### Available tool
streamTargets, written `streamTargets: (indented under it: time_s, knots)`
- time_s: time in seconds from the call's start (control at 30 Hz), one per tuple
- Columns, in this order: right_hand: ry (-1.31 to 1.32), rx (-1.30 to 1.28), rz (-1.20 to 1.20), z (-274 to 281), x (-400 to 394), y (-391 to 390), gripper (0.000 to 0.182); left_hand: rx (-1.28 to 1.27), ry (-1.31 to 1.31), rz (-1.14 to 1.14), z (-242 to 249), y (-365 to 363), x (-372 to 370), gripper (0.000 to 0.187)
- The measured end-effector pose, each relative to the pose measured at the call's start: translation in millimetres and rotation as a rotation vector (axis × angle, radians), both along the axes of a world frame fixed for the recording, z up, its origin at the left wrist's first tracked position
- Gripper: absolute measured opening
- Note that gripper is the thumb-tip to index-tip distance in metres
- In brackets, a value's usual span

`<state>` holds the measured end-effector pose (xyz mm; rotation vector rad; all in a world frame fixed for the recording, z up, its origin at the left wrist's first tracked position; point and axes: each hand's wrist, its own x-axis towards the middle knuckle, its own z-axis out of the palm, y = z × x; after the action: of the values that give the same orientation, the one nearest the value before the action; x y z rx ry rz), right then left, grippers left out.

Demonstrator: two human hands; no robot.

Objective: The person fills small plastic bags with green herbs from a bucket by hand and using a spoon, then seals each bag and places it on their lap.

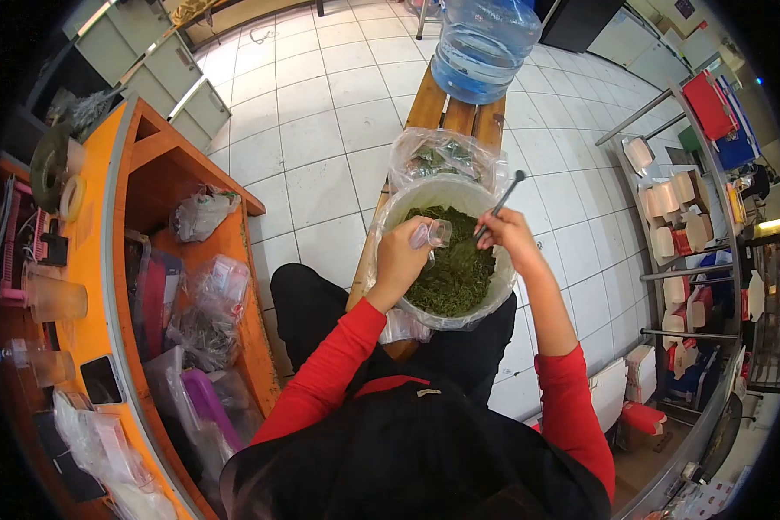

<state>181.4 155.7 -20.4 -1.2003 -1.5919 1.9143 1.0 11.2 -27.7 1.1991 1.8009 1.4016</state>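
My left hand [400, 258] is closed around a small clear plastic cup [440, 232], tilted over a round tub [501, 299] lined with clear plastic. Chopped green herbs [451, 290] fill much of the tub, which sits between my knees on a wooden bench [426, 97]. In my right hand [507, 234], closed above the tub's right side, is a slim dark-grey utensil [503, 198] with its rounded end pointing up and away. Its lower end is hard to make out against the herbs. Just beyond the tub lies a clear plastic bag [446, 156] with green leaves inside.
A large blue water bottle [481, 56] stands on the bench's far end. On my left, an orange counter [104, 243] carries plastic cups [56, 296] and a phone [103, 380], with bagged items on its shelves. To the right, a metal rack [689, 276] holds food boxes [667, 198].
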Motion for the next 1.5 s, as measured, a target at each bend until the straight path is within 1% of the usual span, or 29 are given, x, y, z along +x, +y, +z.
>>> streamTargets:
  time_s: [0.03, 0.07, 0.13, 0.17, 0.2, 0.23, 0.27, 0.3, 0.33, 0.37, 0.43, 0.53, 0.63, 0.67, 0.73, 0.77, 0.8, 0.9, 0.93, 1.0, 1.03, 1.07, 1.13, 1.2, 1.23, 1.27, 1.33, 1.43, 1.5]
  knots:
    - [0.043, -0.021, -0.049, 14.5, 0.9, 0.4, 0.017, -0.043, 0.020, 0.014, 0.9, 0.5, 1.1, 0.021]
    - [0.087, 0.025, -0.129, 28.1, -0.2, -1.8, 0.017, -0.038, 0.024, 0.012, -1.2, 1.6, 1.9, 0.022]
    - [0.137, 0.406, -0.272, 42.8, -7.4, -11.9, 0.018, -0.028, 0.031, 0.003, -10.0, 4.7, 4.5, 0.025]
    - [0.162, 0.597, -0.344, 49.8, -12.5, -19.6, 0.018, -0.006, -0.020, -0.021, -13.5, 6.1, 6.0, 0.027]
    - [0.180, 0.726, -0.373, 59.9, -19.1, -31.8, 0.007, 0.016, -0.070, -0.045, -16.6, 7.4, 7.4, 0.030]
    - [0.177, 0.951, -0.322, 58.2, -22.7, -39.8, 0.005, 0.039, -0.120, -0.067, -19.7, 9.0, 8.4, 0.033]
    - [0.174, 1.175, -0.264, 55.4, -25.7, -46.4, 0.008, 0.082, -0.198, -0.082, -23.5, 11.0, 10.2, 0.035]
    - [0.169, 1.397, -0.200, 52.3, -25.8, -51.5, 0.013, 0.126, -0.277, -0.097, -24.5, 12.5, 12.6, 0.038]
    - [0.139, 1.593, -0.082, 49.7, -24.5, -55.5, 0.027, 0.169, -0.356, -0.111, -25.6, 13.5, 13.7, 0.041]
    - [0.118, 1.653, 0.027, 49.0, -22.1, -61.6, 0.030, 0.146, -0.284, -0.089, -27.0, 13.3, 13.7, 0.042]
    - [0.121, 1.736, 0.087, 41.9, -21.8, -66.9, 0.033, 0.097, -0.141, -0.047, -20.6, 11.7, 13.5, 0.046]
    - [0.160, 1.752, 0.016, 34.6, -12.0, -60.9, 0.037, 0.149, -0.209, -0.041, -24.1, 12.2, 13.4, 0.049]
    - [-0.005, 1.517, 0.068, 22.4, 1.4, -53.9, 0.042, 0.203, -0.132, -0.013, -19.9, 10.9, 12.0, 0.050]
    - [-0.179, 1.270, 0.182, 20.5, 7.2, -54.2, 0.046, 0.191, -0.118, 0.002, -17.3, 10.0, 11.5, 0.050]
    - [-0.127, 1.167, 0.172, 25.9, 1.3, -57.2, 0.047, 0.167, -0.091, 0.032, -12.5, 8.0, 11.3, 0.050]
    - [-0.102, 1.114, 0.165, 29.2, -2.9, -60.4, 0.047, 0.197, -0.057, 0.030, -11.0, 8.1, 11.0, 0.050]
    - [0.001, 1.004, 0.125, 34.1, -8.2, -65.4, 0.039, 0.228, -0.023, 0.031, -9.3, 8.8, 10.2, 0.049]
    - [0.021, 1.045, 0.153, 33.8, -18.4, -66.8, 0.028, 0.357, -0.001, 0.065, -0.9, 5.8, 13.2, 0.051]
    - [0.015, 1.092, 0.105, 34.7, -22.8, -66.6, 0.020, 0.412, -0.004, 0.082, 5.2, 6.4, 13.9, 0.053]
    - [-0.016, 1.088, 0.102, 40.1, -24.2, -63.2, 0.017, 0.448, -0.120, 0.098, 22.1, 4.7, 16.2, 0.046]
    - [-0.032, 1.085, 0.103, 41.6, -24.9, -62.2, 0.015, 0.440, -0.223, 0.067, 23.1, 3.3, 15.0, 0.042]
    - [0.019, 0.965, 0.046, 41.2, -25.9, -62.6, 0.014, 0.430, -0.326, 0.042, 23.9, 1.9, 13.8, 0.038]
    - [0.114, 0.722, -0.067, 42.4, -29.4, -66.0, 0.012, 0.353, -0.620, -0.093, 19.9, -3.6, 4.3, 0.028]
    - [0.269, 0.415, -0.220, 53.2, -36.8, -76.2, 0.010, 0.154, -0.700, 0.011, 27.5, -11.3, -1.4, 0.021]
    - [0.344, 0.259, -0.294, 58.0, -38.8, -79.6, 0.009, 0.120, -0.718, 0.035, 29.7, -13.2, -1.7, 0.019]
    - [0.335, 0.252, -0.283, 53.3, -37.6, -79.2, 0.009, 0.087, -0.737, 0.059, 32.0, -15.0, -2.1, 0.018]
    - [0.320, 0.237, -0.261, 43.3, -36.8, -78.5, 0.009, 0.153, -0.732, 0.051, 32.4, -16.8, -1.9, 0.017]
    - [0.233, 0.546, -0.290, 44.5, -37.3, -82.3, 0.008, 0.240, -0.642, 0.034, 41.5, -19.1, 3.1, 0.012]
    - [0.203, 0.583, -0.257, 49.0, -38.5, -83.7, 0.008, 0.275, -0.567, 0.032, 35.8, -17.7, 2.1, 0.011]
